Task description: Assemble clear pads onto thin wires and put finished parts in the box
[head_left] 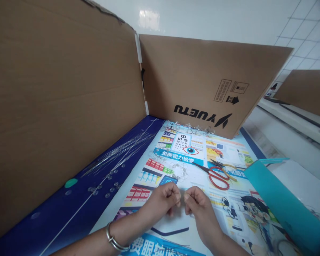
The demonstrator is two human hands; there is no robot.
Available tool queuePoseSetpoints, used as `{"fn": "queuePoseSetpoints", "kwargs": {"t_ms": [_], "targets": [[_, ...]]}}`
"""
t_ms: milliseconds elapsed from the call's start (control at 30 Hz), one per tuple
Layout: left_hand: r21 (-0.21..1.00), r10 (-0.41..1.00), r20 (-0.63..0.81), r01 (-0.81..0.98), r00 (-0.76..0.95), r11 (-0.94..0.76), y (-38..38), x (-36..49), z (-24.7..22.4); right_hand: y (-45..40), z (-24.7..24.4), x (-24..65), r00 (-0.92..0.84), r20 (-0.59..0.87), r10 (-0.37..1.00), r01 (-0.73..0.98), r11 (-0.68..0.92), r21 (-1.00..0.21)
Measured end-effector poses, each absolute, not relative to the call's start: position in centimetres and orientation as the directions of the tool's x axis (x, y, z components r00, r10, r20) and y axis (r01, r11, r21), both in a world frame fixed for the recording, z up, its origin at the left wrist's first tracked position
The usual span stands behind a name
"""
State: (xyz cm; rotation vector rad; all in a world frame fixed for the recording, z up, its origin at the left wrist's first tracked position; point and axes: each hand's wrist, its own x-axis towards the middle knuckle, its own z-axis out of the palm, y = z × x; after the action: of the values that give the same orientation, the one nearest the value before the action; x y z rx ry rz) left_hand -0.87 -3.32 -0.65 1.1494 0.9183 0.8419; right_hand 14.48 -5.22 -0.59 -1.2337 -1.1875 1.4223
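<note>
Over the printed poster sheet [173, 222], my left hand [164, 199] and my right hand [200, 206] face each other with a small gap between them. Thumb and fingers of each hand are pinched together. Whatever lies between the fingertips is too fine to make out. Just beyond the hands is a loose tangle of clear, thin wire loops [180, 171]. Scissors with red handles [217, 177] lie right of it, beside a yellow-handled tool [228, 172] that looks like pliers. A metal bracelet [112, 239] circles my left wrist.
Thin straight wires [120, 151] and several clear round beads [112, 176] lie on the blue strip, near a green oval piece [70, 183]. Cardboard panels [202, 78] stand behind and left. More wire pieces [194, 128] line the back. A teal box [282, 199] stands right.
</note>
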Motion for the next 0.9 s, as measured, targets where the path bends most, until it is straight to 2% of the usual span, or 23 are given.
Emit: {"fn": "queuePoseSetpoints", "kwargs": {"t_ms": [267,400,567,700,900], "targets": [[0.962,0.889,-0.23,-0.048,0.397,0.27,-2.7,-1.3,-0.2,-4.8,0.5,14.9,-0.205,-0.206,0.957,-0.166,-0.241,-0.956],[0.963,0.896,-0.25,-0.003,0.366,0.269,-2.7,-1.2,-0.3,-4.7,0.2,15.2,-0.238,-0.204,0.95,-0.103,-0.233,-0.967],[0.962,0.881,-0.239,-0.026,0.408,0.273,-2.7,-1.3,-0.5,-4.7,-0.3,15.5,-0.272,-0.212,0.939,-0.059,-0.236,-0.97],[0.961,0.879,-0.228,-0.048,0.419,0.272,-2.8,-1.2,-0.6,-4.8,-0.6,15.4,-0.255,-0.221,0.941,-0.1,-0.253,-0.962],[0.955,0.885,-0.232,-0.081,0.403,0.287,-3.2,-0.8,-0.7,-5.3,-1.1,15.0,-0.187,-0.16,0.969,-0.128,-0.185,-0.974]]}}
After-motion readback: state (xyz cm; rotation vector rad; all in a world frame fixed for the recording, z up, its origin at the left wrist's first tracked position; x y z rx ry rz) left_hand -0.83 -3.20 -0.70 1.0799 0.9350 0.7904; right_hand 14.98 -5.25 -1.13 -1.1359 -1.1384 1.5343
